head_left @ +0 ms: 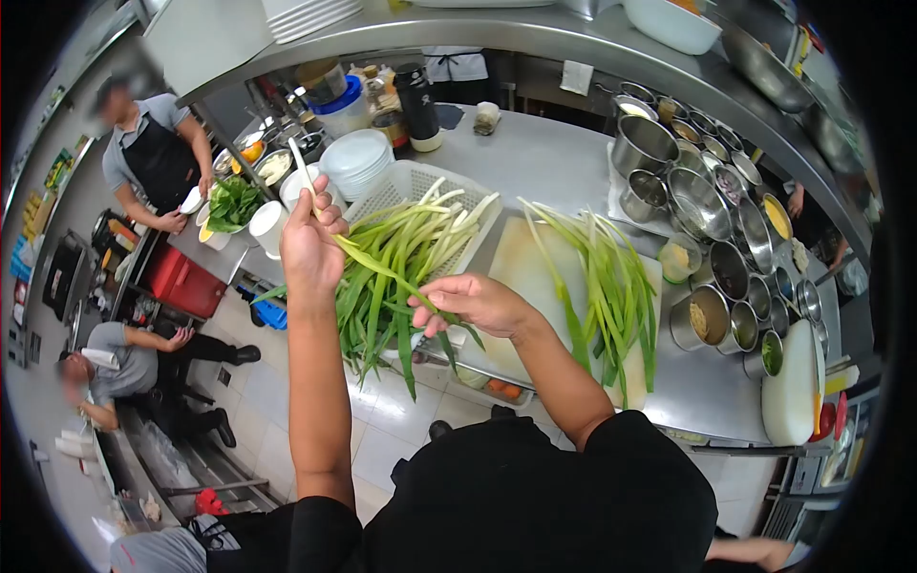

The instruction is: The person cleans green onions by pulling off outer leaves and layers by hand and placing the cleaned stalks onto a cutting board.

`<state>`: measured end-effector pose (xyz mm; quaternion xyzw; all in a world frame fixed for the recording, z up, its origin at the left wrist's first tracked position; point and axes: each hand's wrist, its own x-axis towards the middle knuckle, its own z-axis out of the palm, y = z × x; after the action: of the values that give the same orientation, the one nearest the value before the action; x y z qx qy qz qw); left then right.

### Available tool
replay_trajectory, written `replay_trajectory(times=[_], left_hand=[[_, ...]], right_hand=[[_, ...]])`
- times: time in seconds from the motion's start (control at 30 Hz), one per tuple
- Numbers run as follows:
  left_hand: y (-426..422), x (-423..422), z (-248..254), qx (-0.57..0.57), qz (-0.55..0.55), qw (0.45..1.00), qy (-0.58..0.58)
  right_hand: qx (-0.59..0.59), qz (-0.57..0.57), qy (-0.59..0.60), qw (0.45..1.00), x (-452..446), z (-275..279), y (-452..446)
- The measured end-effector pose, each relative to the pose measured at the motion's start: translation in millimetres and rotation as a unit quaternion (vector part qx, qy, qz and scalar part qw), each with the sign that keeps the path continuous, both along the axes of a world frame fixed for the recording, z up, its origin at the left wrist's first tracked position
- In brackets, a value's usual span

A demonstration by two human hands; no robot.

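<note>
My left hand (313,234) is closed around a green onion (368,260) near its white end, which points up and away from me. The leafy part of that stalk slants down to my right hand (470,304), whose thumb and fingers pinch it. Under the held stalk, a white perforated basket (468,250) carries a heap of green onions (368,320), their leaves hanging over the near edge. To the right, another bunch of green onions (611,286) lies on a pale cutting board (516,258), white ends facing away from me.
Metal pots and bowls (702,205) crowd the counter's right side. Stacked plastic lids (358,162), a black bottle (417,107) and leafy greens (234,202) stand at the back left. A steel shelf (458,31) spans overhead. Two people (158,158) are at the left.
</note>
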<state>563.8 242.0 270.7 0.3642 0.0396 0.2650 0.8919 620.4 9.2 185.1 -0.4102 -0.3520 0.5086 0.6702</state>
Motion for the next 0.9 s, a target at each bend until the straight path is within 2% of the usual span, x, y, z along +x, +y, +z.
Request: replay_trajectory(times=[0.1, 0.17, 0.3, 0.37, 0.57, 0.7, 0.77, 0.9], left_hand=[[13, -21, -1, -0.025, -0.001, 0.999, -0.033], [23, -37, 2, -0.042, -0.03, 0.994, -0.093], [31, -70, 14, -0.025, -0.035, 0.984, -0.172], [30, -82, 18, -0.014, -0.017, 0.985, -0.168], [16, -101, 23, -0.012, -0.06, 0.975, -0.212], [4, -104, 20, 0.005, -0.071, 0.974, -0.215], [4, -107, 16, 0.024, -0.059, 0.975, -0.211], [9, -119, 6, 0.025, 0.022, 0.981, -0.19]], right_hand=[[-0.027, 0.026, -0.003, 0.999, -4, -1, -1], [-0.025, 0.054, -0.048, 0.997, -5, -10, -1], [-0.048, 0.076, -0.035, 0.995, -7, -21, -3], [-0.053, 0.095, -0.034, 0.993, -9, -19, -1], [-0.034, 0.183, -0.093, 0.978, -22, 4, 13], [-0.05, 0.175, -0.053, 0.982, -34, 7, 36], [0.012, 0.194, -0.086, 0.977, -38, -3, 48], [-0.026, 0.139, -0.129, 0.981, -53, -3, 45]])
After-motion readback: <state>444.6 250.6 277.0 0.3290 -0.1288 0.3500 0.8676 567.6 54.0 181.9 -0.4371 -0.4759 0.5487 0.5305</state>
